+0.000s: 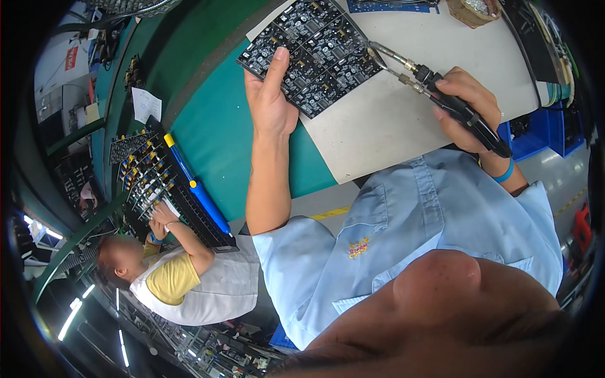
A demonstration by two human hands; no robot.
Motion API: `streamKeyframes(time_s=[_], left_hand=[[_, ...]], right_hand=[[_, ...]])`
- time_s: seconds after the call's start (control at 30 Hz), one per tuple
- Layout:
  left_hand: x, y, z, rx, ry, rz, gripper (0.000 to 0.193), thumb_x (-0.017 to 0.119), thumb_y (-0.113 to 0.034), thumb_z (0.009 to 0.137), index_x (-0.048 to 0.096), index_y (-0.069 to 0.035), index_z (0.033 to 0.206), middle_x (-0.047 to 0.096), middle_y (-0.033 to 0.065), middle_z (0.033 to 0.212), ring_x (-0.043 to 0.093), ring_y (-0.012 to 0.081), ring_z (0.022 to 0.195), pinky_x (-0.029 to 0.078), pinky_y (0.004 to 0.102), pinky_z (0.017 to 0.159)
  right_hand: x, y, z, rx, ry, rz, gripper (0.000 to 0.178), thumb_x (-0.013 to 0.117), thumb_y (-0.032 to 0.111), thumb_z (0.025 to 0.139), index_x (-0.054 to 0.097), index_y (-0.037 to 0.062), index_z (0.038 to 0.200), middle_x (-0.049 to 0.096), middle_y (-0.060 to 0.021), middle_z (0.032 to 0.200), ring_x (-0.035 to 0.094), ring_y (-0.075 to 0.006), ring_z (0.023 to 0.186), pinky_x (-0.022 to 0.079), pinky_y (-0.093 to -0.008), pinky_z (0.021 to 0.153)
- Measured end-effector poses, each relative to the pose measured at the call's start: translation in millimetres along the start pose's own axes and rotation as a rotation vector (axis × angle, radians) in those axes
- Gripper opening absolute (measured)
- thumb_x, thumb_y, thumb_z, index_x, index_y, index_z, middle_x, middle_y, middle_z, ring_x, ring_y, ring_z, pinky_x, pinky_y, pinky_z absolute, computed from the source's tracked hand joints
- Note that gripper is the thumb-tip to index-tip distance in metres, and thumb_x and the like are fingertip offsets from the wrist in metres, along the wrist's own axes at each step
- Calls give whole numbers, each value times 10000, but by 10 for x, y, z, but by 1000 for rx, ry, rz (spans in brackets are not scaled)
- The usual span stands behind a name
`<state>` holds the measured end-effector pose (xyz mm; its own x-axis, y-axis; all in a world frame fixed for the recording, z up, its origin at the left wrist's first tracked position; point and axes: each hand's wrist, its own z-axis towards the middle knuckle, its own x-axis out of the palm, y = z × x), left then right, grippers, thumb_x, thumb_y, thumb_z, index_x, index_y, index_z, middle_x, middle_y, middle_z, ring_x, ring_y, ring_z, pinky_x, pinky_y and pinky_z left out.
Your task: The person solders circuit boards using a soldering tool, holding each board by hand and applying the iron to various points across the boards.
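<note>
My left hand [272, 104] grips the near left edge of a black circuit board panel [331, 60], its thumb lying on the top face. Small chips and parts in repeating blocks cover the panel, which is tilted above the work surface. In my right hand [469, 104] is a pair of black soldering tweezers [457, 110] with two metal arms, the fingers closed around the handles. Both tweezer tips are at the panel's right edge; whether they touch it I cannot tell.
A light grey sheet [378, 138] lies on the green mat [220, 138]. To the left are a blue-and-yellow desoldering pump [198, 186] and a black rack of boards [183, 195], where a co-worker [170, 277] works. A small basket [474, 11] stands far right, blue bins [535, 133] beyond the bench edge.
</note>
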<state>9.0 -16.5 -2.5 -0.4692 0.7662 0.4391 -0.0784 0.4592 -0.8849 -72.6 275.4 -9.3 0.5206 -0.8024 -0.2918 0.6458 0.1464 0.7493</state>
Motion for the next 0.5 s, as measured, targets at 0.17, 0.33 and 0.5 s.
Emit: streamKeyframes(time_s=[0.17,0.33,0.5], left_hand=[[90,8,-37,-47,123,-102,355,586,-79,976,540,-27,1324,689,141,1183,698,246,1008,571,372,876],[256,85,-177,-55,245,-188,413,619,-77,956,513,-6,1349,664,168,1229,681,274,1050,553,390,903],[177,-80,-146,-26,438,-167,510,690,-118,902,508,2,1363,648,178,1258,658,295,1102,533,408,938]], right_hand=[[93,70,62,22,-154,-12,546,742,-54,733,597,-32,1258,640,-147,1075,629,-228,806,529,-298,739],[241,54,83,49,-277,-33,646,761,-78,757,507,-10,1348,546,-167,1240,666,-259,933,555,-322,828],[242,51,23,17,-297,-32,717,748,-122,767,442,14,1401,488,-186,1307,683,-273,1003,565,-336,862]])
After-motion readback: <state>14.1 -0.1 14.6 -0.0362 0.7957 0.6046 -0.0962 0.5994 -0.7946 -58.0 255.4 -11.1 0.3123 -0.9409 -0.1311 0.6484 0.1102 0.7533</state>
